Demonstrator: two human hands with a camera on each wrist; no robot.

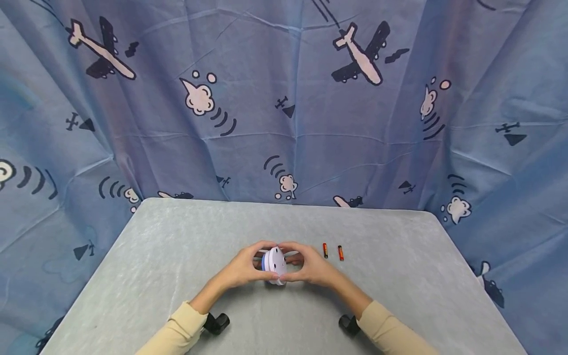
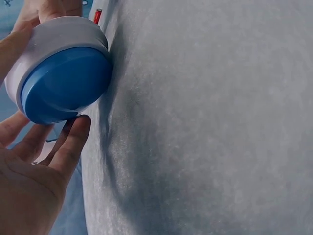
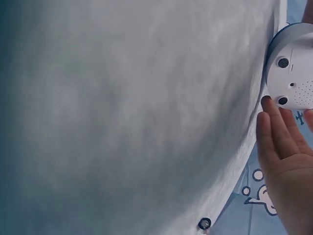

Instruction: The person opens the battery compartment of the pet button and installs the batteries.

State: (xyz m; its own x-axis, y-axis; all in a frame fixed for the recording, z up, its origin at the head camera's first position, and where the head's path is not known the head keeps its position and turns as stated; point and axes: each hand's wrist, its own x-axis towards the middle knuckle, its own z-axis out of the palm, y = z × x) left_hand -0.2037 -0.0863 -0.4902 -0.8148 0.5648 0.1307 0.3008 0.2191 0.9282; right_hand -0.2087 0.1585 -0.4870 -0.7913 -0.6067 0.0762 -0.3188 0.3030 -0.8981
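Note:
Both hands hold a round white push-button buzzer [image 1: 277, 262] on edge, low over the middle of the table. Its blue dome [image 2: 68, 83] faces left. The white underside [image 3: 298, 73], with dark round feet and a patch of small speaker holes, faces right. My left hand [image 1: 241, 267] curves around the dome side, thumb at the near edge and fingers at the far edge. From the other side my right hand [image 1: 316, 268] grips the rim likewise, thumb in front and fingers behind. The fingertips of the two hands meet at the rim.
Two red-and-black batteries, a left one [image 1: 325, 250] and a right one [image 1: 340, 253], lie beyond my right hand. A pale grey cloth covers the table [image 1: 199, 227]. Behind it hangs a blue curtain [image 1: 248, 162] printed with airplanes.

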